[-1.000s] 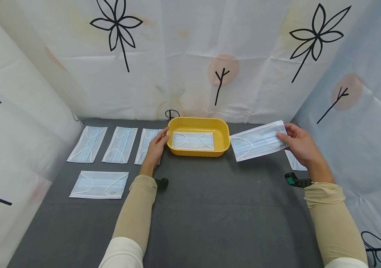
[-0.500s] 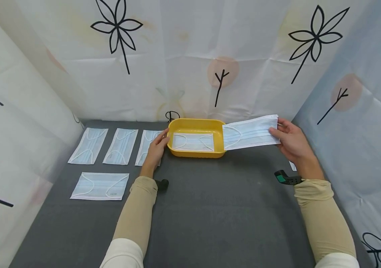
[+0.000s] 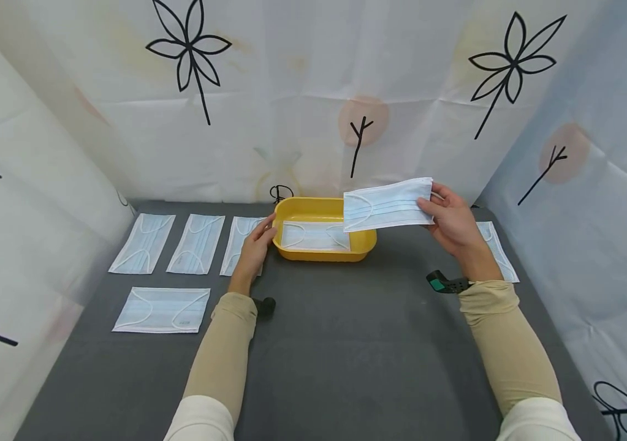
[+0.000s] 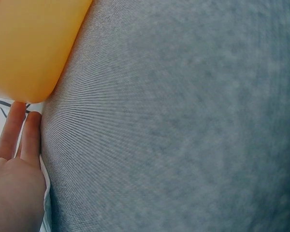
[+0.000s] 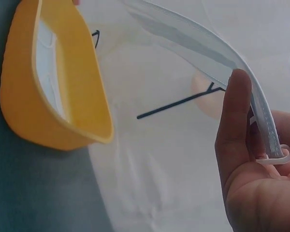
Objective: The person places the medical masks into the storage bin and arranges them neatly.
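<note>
My right hand (image 3: 453, 222) pinches a light blue face mask (image 3: 387, 205) by its right end, thumb in front. The mask hangs in the air over the right part of a yellow tray (image 3: 365, 248); the right wrist view shows it bowed, above the tray's rim. Another mask (image 3: 315, 236) lies flat inside the tray. My left hand (image 3: 254, 250) touches the tray's left end with fairly straight fingers; in the left wrist view the fingers (image 4: 10, 128) reach to the tray wall. A mask (image 3: 234, 245) lies partly hidden behind that hand.
On the left of the grey table (image 3: 346, 355) lie more masks: two upright ones (image 3: 142, 244) in the back row and one sideways mask (image 3: 161, 310) in front. Behind my right wrist a mask (image 3: 497, 252) is partly covered. White printed cloth (image 3: 302, 135) walls the table's back and sides.
My right hand has carried its mask left and slightly up, from beside the tray to above its right part. My left hand has stayed at the tray's left end.
</note>
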A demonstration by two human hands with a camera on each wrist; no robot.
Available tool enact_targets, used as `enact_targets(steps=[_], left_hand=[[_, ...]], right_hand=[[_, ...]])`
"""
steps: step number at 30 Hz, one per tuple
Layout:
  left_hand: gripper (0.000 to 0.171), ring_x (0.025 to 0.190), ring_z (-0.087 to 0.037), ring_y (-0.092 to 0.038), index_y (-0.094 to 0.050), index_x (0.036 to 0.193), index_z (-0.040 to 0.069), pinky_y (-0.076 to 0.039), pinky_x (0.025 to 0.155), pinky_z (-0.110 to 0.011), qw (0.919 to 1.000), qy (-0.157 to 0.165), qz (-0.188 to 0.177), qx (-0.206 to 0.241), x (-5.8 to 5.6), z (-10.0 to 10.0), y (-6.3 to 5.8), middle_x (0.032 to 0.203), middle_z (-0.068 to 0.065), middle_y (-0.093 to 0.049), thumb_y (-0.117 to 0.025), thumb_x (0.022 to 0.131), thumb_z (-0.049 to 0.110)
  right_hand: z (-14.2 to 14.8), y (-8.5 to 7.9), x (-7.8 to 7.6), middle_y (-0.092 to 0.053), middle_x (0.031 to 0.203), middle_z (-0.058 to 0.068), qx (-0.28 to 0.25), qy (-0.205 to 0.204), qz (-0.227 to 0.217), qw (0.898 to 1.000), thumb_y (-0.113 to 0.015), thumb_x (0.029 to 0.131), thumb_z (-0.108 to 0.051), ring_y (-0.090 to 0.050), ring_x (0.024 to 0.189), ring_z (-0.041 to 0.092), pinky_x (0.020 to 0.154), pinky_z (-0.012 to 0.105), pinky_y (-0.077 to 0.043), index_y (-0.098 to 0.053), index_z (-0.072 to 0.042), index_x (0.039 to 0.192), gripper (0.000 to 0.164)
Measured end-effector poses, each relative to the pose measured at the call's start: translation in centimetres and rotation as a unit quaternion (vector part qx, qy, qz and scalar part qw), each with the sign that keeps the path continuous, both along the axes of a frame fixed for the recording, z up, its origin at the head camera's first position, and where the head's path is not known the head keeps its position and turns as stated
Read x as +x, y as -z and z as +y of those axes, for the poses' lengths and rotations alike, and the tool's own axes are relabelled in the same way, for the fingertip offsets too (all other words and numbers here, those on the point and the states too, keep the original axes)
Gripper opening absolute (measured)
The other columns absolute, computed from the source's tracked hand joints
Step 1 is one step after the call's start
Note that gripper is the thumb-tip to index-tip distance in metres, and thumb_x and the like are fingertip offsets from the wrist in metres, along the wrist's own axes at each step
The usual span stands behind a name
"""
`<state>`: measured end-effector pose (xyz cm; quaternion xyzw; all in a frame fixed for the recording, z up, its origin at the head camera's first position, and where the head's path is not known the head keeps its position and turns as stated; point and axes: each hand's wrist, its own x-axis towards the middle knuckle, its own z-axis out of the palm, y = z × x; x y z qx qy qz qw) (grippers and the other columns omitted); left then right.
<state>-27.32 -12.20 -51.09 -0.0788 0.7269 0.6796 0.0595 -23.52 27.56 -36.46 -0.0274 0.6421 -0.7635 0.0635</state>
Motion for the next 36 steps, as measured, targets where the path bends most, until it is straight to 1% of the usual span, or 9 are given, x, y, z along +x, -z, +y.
enact_targets(steps=[2,8,12,17,23,28,32,36], left_hand=[[0.043,0.146,-0.018,-0.045,-0.051,0.148,0.042,-0.032,0.126,-0.04,1.0,0.001,0.0,-0.001,0.0,-0.1,0.0,0.155,-0.002,-0.052,-0.055,0.105,0.039],[0.043,0.147,-0.018,-0.044,-0.052,0.147,0.044,-0.032,0.126,-0.041,1.0,-0.001,-0.002,-0.006,0.0,0.0,-0.1,0.157,0.0,-0.049,-0.055,0.104,0.042],[0.043,0.147,-0.018,-0.044,-0.051,0.147,0.044,-0.033,0.126,-0.041,1.0,0.001,0.0,-0.006,0.0,0.0,-0.1,0.158,0.0,-0.048,-0.055,0.104,0.041],[0.043,0.145,-0.019,-0.045,-0.051,0.147,0.045,-0.033,0.126,-0.041,1.0,0.002,-0.005,-0.008,0.0,0.0,-0.2,0.156,0.0,-0.05,-0.055,0.104,0.042],[0.043,0.145,-0.02,-0.045,-0.051,0.147,0.045,-0.032,0.126,-0.043,0.9999,0.001,-0.006,-0.013,0.0,-0.1,-0.1,0.156,-0.001,-0.05,-0.055,0.104,0.043],[0.043,0.146,-0.02,-0.044,-0.051,0.147,0.045,-0.032,0.126,-0.043,0.9998,0.001,-0.004,-0.017,0.0,-0.2,-0.1,0.157,-0.001,-0.049,-0.055,0.104,0.043],[0.044,0.148,-0.02,-0.041,-0.051,0.147,0.046,-0.03,0.127,-0.044,0.9998,0.002,-0.004,-0.017,0.0,-0.2,0.0,0.161,0.0,-0.045,-0.055,0.104,0.044],[0.044,0.148,-0.021,-0.041,-0.051,0.147,0.046,-0.03,0.127,-0.045,0.9998,0.0,-0.006,-0.02,0.0,-0.2,0.0,0.161,0.0,-0.045,-0.055,0.104,0.045]], right_hand=[[-0.7,0.0,-0.4,-0.057,0.125,-0.002,0.0,0.004,-0.002,1.0,-0.059,0.102,-0.011,-0.067,0.103,0.005,0.083,0.019,-0.059,-0.023,-0.003,0.159,0.067],[-2.1,0.1,-1.4,-0.058,0.126,0.0,-0.003,0.018,-0.017,1.0,-0.059,0.102,-0.009,-0.068,0.103,0.008,0.083,0.02,-0.06,-0.028,-0.006,0.157,0.064],[-2.9,0.2,-1.8,-0.056,0.128,0.001,0.003,0.016,-0.024,1.0,-0.058,0.102,-0.01,-0.067,0.104,0.009,0.085,0.021,-0.06,-0.028,-0.007,0.158,0.063],[-4.1,0.5,-2.5,-0.056,0.129,0.003,0.012,0.014,-0.032,0.999,-0.057,0.103,-0.009,-0.066,0.103,0.011,0.085,0.02,-0.06,-0.029,-0.007,0.158,0.061],[-5.9,0.7,-3.3,-0.055,0.132,0.007,0.022,0.01,-0.042,0.999,-0.054,0.104,-0.008,-0.066,0.103,0.012,0.083,0.022,-0.06,-0.033,-0.007,0.156,0.056],[-7.3,0.9,-3.9,-0.056,0.134,0.008,0.028,0.003,-0.051,0.998,-0.054,0.104,-0.008,-0.066,0.104,0.014,0.083,0.023,-0.06,-0.036,-0.008,0.154,0.054],[-8.2,1.1,-4.2,-0.054,0.139,0.011,0.038,-0.001,-0.057,0.998,-0.055,0.104,-0.009,-0.064,0.108,0.016,0.083,0.022,-0.06,-0.036,-0.009,0.155,0.055],[-9.0,1.4,-4.5,-0.051,0.147,0.014,0.054,-0.002,-0.065,0.996,-0.054,0.105,-0.01,-0.062,0.113,0.02,0.083,0.023,-0.06,-0.035,-0.01,0.156,0.054]])
